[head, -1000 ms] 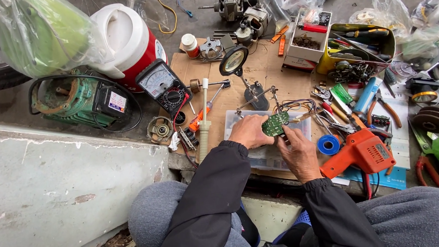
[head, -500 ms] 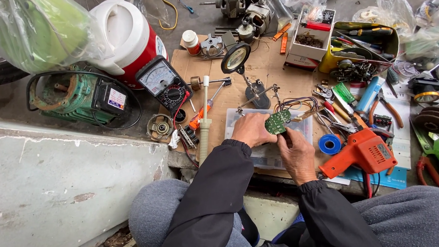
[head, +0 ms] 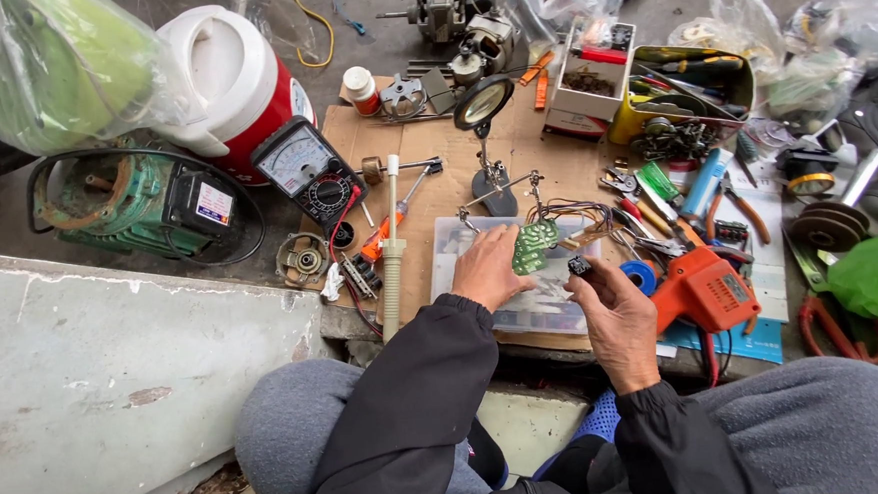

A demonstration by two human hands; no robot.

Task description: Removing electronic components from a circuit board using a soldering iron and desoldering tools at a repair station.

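Observation:
My left hand (head: pixel 488 265) grips a small green circuit board (head: pixel 533 247) with coloured wires (head: pixel 569 213) running off it, held over a clear plastic box (head: pixel 542 302). My right hand (head: pixel 618 318) is lifted a little apart from the board and pinches a small black component (head: pixel 579 266) between thumb and fingers. Both arms wear black sleeves. Just beyond the board stands a helping-hand stand with a magnifying lens (head: pixel 484 104) on a sheet of cardboard (head: pixel 424 153).
An orange soldering gun (head: pixel 704 291) and blue tape roll (head: pixel 644 274) lie right of my hands. A white desoldering pump (head: pixel 392 249), analogue multimeter (head: pixel 307 169), green motor (head: pixel 126 198) and red-white jug (head: pixel 240 82) lie left. Pliers, screwdrivers and a yellow tool tray (head: pixel 691 88) crowd the right.
My right hand has come off the circuit board and moved back towards me with the small black component. The left hand stays on the board.

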